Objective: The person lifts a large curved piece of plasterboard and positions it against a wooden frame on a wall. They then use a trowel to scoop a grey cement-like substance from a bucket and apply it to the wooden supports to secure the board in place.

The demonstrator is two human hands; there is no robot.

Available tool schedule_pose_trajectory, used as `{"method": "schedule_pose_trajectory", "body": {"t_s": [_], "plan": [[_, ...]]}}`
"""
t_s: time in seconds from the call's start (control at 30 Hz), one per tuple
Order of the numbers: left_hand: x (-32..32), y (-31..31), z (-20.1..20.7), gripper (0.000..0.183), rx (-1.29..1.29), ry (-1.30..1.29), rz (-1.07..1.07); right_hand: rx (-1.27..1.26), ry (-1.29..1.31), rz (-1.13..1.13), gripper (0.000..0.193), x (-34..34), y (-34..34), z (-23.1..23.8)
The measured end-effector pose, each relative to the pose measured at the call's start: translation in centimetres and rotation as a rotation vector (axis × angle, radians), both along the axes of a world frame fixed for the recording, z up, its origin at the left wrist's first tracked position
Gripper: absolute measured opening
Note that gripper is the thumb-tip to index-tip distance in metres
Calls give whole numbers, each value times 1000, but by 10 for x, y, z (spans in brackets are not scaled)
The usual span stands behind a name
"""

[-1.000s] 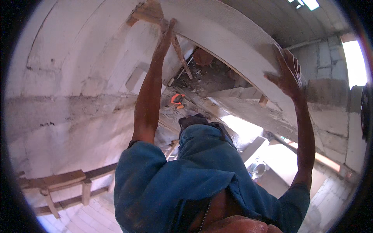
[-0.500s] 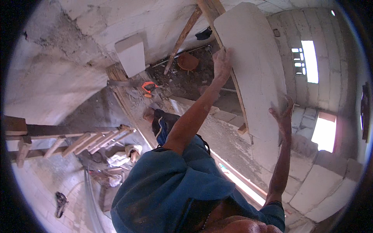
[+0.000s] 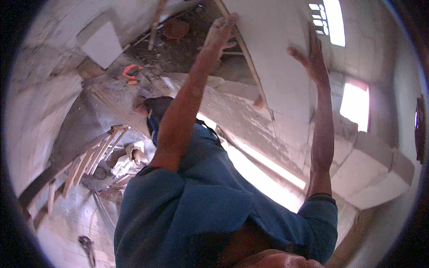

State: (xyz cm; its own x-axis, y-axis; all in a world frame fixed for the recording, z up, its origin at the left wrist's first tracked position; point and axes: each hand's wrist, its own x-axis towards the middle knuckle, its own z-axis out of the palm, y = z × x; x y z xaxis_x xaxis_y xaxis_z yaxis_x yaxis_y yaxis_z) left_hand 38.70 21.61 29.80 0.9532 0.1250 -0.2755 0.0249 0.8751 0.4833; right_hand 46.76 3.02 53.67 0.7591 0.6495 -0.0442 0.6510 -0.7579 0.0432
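A large pale block (image 3: 272,62) with a smooth face stands upright in front of me, its top running out of view. Along its left side runs a thin wooden strip (image 3: 249,62). My left hand (image 3: 221,33) is at this edge, fingers bent against it and slightly blurred. On the right of the block is my right hand (image 3: 311,58), thumb spread away from stretched fingers, lying against the block's face near its right side. Whether its fingertips reach round the far edge I cannot tell.
A smaller white block (image 3: 103,43) stands at the far left. Near it lies a saw with an orange handle (image 3: 131,71). A wooden ladder (image 3: 96,154) leans at lower left. A reddish-brown basin (image 3: 175,29) sits on dark rubble. Bright window openings (image 3: 355,106) pierce the right wall.
The whole view has shifted, so the block and both hands appear higher and further left. Both hands remain at the block's two sides; the right thumb stays spread.
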Motion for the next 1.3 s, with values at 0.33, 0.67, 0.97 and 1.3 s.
{"method": "schedule_pose_trajectory", "body": {"t_s": [0.33, 0.67, 0.97, 1.3], "plan": [[-8, -40, 4, 61, 39, 16, -5, -104, 233, -37, 137, -13, 8, 21], [-14, -49, 8, 57, 325, 74, 259, -114, 59, 253, 116, -4, -4, 22], [47, 13, -21, 43, 293, -26, 585, 89, 379, -40, 116, -1, 6, 26], [36, 18, -10, 52, 253, 60, 403, 175, 221, -143, 121, 39, 119, 2]]}}
